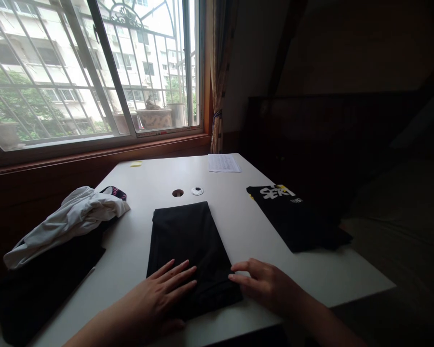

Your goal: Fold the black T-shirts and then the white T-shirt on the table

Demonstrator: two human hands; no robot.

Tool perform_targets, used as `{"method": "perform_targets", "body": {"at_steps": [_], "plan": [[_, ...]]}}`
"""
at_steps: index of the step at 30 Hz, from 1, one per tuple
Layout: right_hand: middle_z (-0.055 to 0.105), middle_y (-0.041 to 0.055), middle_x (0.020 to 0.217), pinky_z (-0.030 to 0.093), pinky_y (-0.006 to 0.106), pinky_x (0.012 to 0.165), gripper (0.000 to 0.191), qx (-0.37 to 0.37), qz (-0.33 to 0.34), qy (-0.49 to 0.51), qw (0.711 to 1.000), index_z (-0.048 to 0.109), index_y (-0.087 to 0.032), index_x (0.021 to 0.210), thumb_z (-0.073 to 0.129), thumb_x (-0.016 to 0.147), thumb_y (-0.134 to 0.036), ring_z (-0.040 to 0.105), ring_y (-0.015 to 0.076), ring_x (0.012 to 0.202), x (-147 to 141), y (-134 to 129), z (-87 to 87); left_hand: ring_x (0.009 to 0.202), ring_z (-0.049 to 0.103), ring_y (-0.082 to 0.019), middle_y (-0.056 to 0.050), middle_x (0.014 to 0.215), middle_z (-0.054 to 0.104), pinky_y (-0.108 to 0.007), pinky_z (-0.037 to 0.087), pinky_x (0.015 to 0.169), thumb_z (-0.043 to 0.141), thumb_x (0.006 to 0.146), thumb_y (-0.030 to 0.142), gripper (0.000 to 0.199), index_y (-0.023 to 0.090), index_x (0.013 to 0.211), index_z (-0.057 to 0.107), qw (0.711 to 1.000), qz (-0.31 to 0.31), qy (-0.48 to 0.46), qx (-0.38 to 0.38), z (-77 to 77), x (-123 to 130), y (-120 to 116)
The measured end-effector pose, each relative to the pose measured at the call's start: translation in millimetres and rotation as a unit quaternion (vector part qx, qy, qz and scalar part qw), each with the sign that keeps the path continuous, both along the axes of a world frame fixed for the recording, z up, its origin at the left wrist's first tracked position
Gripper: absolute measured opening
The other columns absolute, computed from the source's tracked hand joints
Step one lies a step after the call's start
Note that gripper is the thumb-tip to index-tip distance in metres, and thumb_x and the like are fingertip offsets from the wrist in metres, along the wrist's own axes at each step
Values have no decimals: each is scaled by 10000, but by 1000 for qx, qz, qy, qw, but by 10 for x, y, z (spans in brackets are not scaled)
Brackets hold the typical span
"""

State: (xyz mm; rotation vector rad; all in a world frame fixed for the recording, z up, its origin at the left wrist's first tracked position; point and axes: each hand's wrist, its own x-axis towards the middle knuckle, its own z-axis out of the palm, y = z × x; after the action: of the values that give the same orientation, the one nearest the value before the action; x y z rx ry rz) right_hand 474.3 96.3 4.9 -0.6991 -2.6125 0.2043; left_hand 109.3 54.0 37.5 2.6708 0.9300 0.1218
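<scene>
A black folded garment lies flat on the white table in front of me, roughly rectangular. My left hand rests on its near left part, palm down with fingers spread. At the garment's right edge is my right hand. Its thumb and forefinger tips touch the edge, bent, with a small gap between them. Whether any cloth sits between those tips is hard to see, though no fold is lifted.
To the left lies a loose heap with a white garment and black cloth. A black shirt with white lettering lies at the right edge of the white table. Papers, a yellow note, a cable hole and its round cover are farther back.
</scene>
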Motion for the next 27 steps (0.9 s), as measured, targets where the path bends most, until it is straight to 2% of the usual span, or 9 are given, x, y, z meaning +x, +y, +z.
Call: {"method": "perform_targets", "body": {"at_steps": [4,7,11,15,18,21,25,27], "plan": [[701,99,1210,588,327,840,451,-10,16,-24,1000,639,-261,1337,746,900,-303,694,223,1017,-3,-26,69,1445,433,-312,20,1593,405,-534,404,1183,730,877,409,832,441,1577,282,999,43,-8,7,45,-274,-292],[675,101,1293,570,372,906,471,6,16,-43,999,626,-279,1353,746,900,-321,676,247,1084,-57,-52,118,1393,510,-315,58,1569,430,-479,508,1113,719,846,283,864,486,1566,288,996,88,-6,22,31,-465,-445],[706,89,1238,566,372,844,396,20,49,-75,996,642,-242,1320,675,926,-229,673,235,972,-211,-85,190,1356,556,-295,82,1571,422,-433,554,1067,599,778,97,943,485,1574,273,991,119,23,52,-45,-650,-540],[739,74,1095,541,326,739,335,23,62,-64,996,679,-211,1206,583,910,-87,636,205,859,-336,-84,194,1360,554,-261,106,1563,447,-414,536,1094,526,771,41,941,491,1564,296,990,118,36,67,-66,-691,-524],[733,71,1041,530,322,732,320,12,62,-25,998,677,-204,1127,556,873,-52,625,199,845,-360,-57,133,1352,560,-265,102,1556,468,-401,554,1080,579,785,88,904,502,1548,330,990,125,24,55,-7,-641,-520],[717,65,1003,528,318,755,334,-21,45,47,998,652,-210,1091,566,811,-49,638,197,864,-364,-28,78,1339,563,-309,59,1553,487,-413,597,1024,723,778,233,903,494,1550,334,989,142,17,47,25,-571,-541],[680,44,958,518,294,749,342,-68,0,129,989,621,-230,1043,575,766,-33,632,185,870,-412,-9,99,1286,584,-355,-26,1476,581,-442,615,979,825,731,397,974,432,1570,330,985,153,14,84,-84,-470,-543],[661,34,934,512,309,755,349,-70,-10,152,986,604,-236,1019,577,747,-20,614,190,863,-454,-1,131,1238,608,-328,-49,1398,638,-417,609,979,782,774,333,885,393,1556,373,980,161,12,117,-168,-414,-528]]}}
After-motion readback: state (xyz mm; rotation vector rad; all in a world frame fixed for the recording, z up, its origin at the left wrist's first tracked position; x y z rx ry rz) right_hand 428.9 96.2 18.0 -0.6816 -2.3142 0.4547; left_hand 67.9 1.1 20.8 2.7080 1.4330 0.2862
